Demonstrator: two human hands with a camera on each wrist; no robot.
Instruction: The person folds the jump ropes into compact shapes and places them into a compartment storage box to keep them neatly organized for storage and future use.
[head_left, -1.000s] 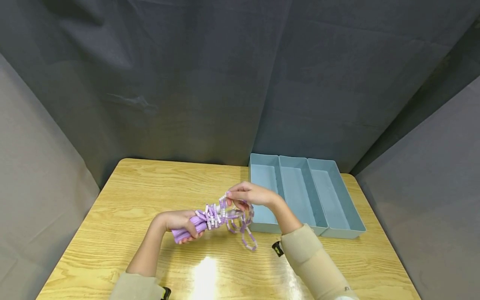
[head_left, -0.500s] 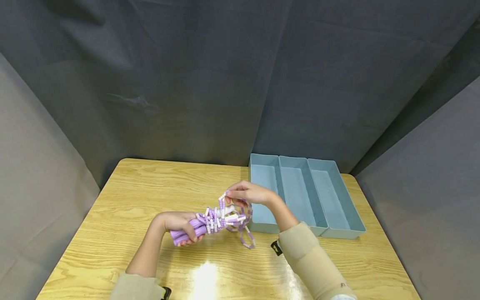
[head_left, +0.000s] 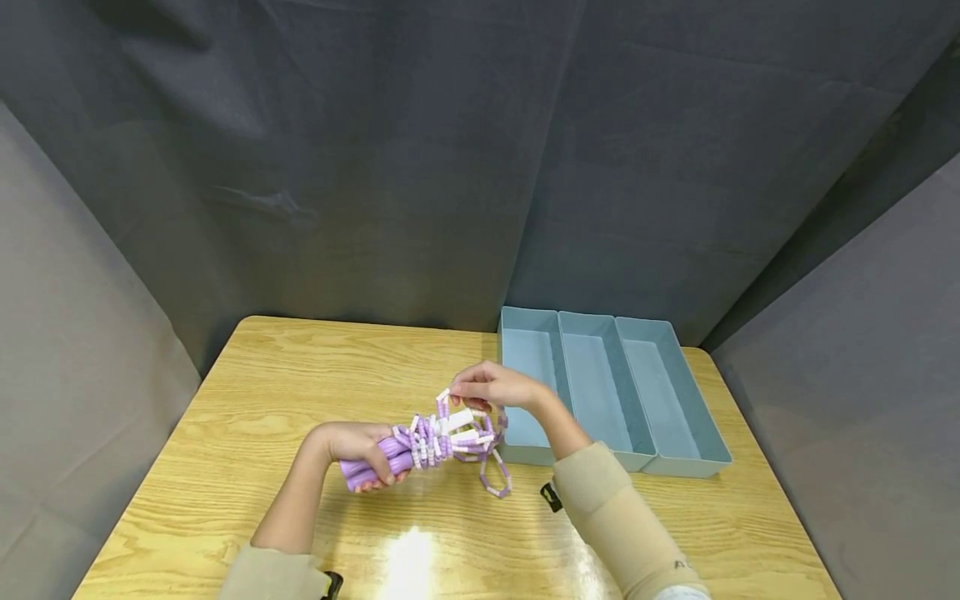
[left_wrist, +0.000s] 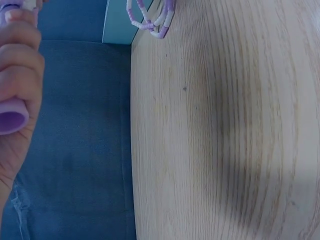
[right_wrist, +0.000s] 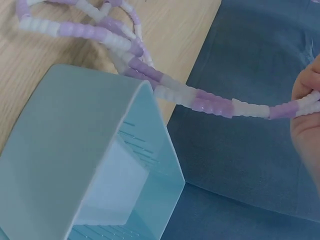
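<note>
You are seated at a staged recording booth rather than any home or shop: dark grey cloth (head_left: 420, 167) hangs as a backdrop behind and is drawn in on both sides, closing off the room. In front of you stands a single light wooden table (head_left: 247, 400) with a glossy top that catches an overhead light. At its far right sits a pale blue three-compartment tray (head_left: 678, 433), the only furnishing.
</note>
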